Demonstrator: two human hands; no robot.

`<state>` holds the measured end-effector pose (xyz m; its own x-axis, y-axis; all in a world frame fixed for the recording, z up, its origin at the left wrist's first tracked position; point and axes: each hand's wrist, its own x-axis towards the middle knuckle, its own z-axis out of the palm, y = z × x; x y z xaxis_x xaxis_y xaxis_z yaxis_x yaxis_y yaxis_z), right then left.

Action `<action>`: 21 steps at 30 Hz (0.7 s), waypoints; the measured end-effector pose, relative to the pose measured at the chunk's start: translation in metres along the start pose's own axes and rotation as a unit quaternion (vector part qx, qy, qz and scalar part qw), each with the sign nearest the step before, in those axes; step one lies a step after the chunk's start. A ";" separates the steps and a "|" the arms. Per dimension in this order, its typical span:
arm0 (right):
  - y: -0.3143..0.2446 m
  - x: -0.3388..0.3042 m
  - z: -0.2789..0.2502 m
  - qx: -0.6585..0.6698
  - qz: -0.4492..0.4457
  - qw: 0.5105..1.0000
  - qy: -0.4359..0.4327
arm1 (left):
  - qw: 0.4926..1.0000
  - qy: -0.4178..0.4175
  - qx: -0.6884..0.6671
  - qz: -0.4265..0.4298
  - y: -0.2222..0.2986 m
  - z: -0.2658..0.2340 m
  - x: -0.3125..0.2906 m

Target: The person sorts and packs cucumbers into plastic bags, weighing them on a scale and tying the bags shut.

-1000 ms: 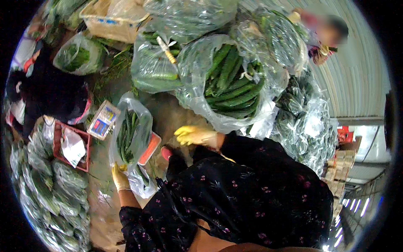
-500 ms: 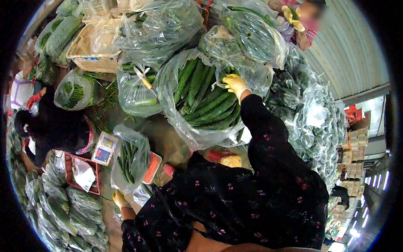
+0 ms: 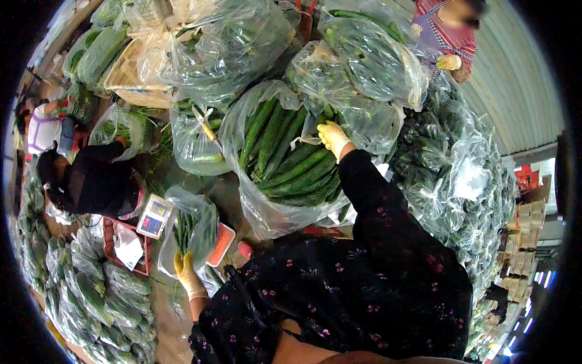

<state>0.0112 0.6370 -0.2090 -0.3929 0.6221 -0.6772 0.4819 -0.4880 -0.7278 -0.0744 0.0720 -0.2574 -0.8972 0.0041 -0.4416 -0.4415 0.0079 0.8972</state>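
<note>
My left hand (image 3: 189,280), in a pale yellow glove, is at the near edge of a clear plastic bag (image 3: 209,203) of cucumbers. Its fingers look stretched out and apart, and I cannot tell whether they touch the bag. Also gloved, my right hand (image 3: 333,138) is over the right side of a large open plastic bag (image 3: 257,218). Long dark green cucumbers (image 3: 282,136) fill that bag. The right fingers are bent and close together, with a thin pale strip (image 3: 306,141) by their tips. What they hold is hidden.
Under the small bag is a red-edged scale (image 3: 222,246) with a display box (image 3: 154,216). A knife (image 3: 209,128) rests on another bag. Bagged cucumbers pile up at left (image 3: 112,297) and right (image 3: 448,164). A person in black (image 3: 103,179) bends at left; another (image 3: 445,42) stands at far right.
My left hand has moved up and right to the small bag's near edge. The right hand has shifted slightly down and left. The far-right person has turned and lowered a gloved hand.
</note>
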 end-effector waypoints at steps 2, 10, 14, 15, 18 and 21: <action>0.013 -0.012 -0.008 -0.033 -0.050 0.998 -0.012 | 0.999 -0.044 0.022 0.000 0.024 0.036 -0.010; 0.039 -0.165 -0.005 0.368 0.027 0.909 -0.195 | 0.974 -0.226 0.005 -0.016 0.054 0.116 -0.026; 0.061 -0.206 -0.001 0.387 0.023 0.881 -0.270 | 0.951 -0.306 0.043 -0.021 0.059 0.151 -0.030; 0.066 -0.214 0.003 0.344 -0.009 0.898 -0.272 | 0.940 -0.338 -0.006 -0.055 0.065 0.163 -0.033; 0.067 -0.237 0.025 0.225 -0.061 0.923 -0.305 | 0.906 -0.411 -0.045 -0.094 0.093 0.191 -0.043; 0.063 -0.236 0.052 0.056 -0.113 0.908 -0.400 | 0.860 -0.475 -0.167 -0.087 0.126 0.202 -0.056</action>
<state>0.0936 0.4277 -0.1013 -0.9368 0.0920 -0.3375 0.2523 -0.4908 -0.8339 -0.0787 0.2746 -0.1212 -0.4775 0.8475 -0.2318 -0.6881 -0.1966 0.6985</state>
